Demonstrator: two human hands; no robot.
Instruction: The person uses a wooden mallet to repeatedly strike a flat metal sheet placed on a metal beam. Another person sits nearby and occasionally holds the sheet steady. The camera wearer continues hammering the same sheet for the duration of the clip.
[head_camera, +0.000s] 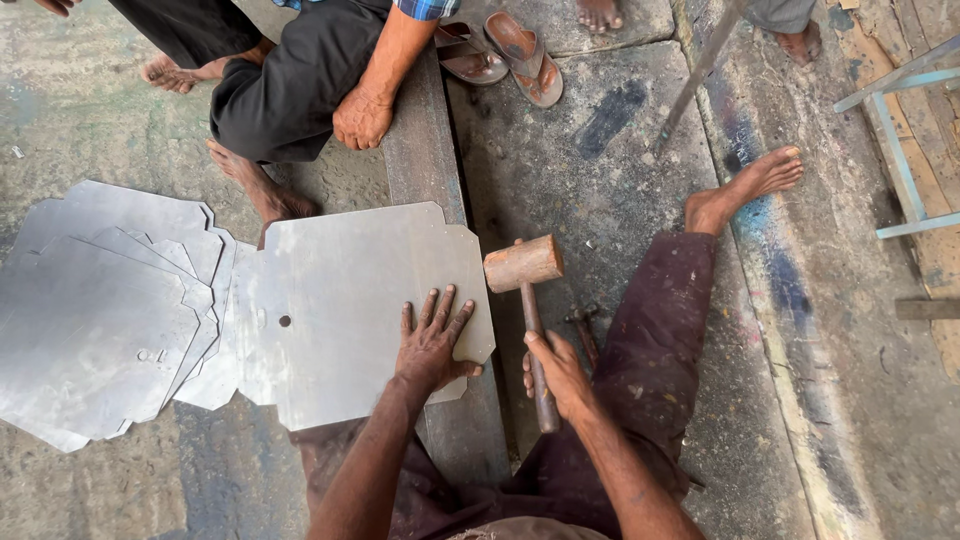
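My left hand (432, 340) lies flat with spread fingers on a grey metal sheet (340, 300) with clipped corners and a small round hole. The sheet rests across a long steel bar (425, 150) on the floor. My right hand (558, 372) grips the handle of a wooden mallet (523, 265), whose block head hovers just right of the sheet's upper right corner. My right leg in dark stained trousers stretches out to the right.
A stack of similar metal sheets (100, 310) lies to the left on the concrete floor. Another person sits opposite, a hand (362, 117) resting on the bar, bare feet near the sheet. Sandals (505, 50), a thin rod (700, 70) and a blue metal frame (900, 140) lie beyond.
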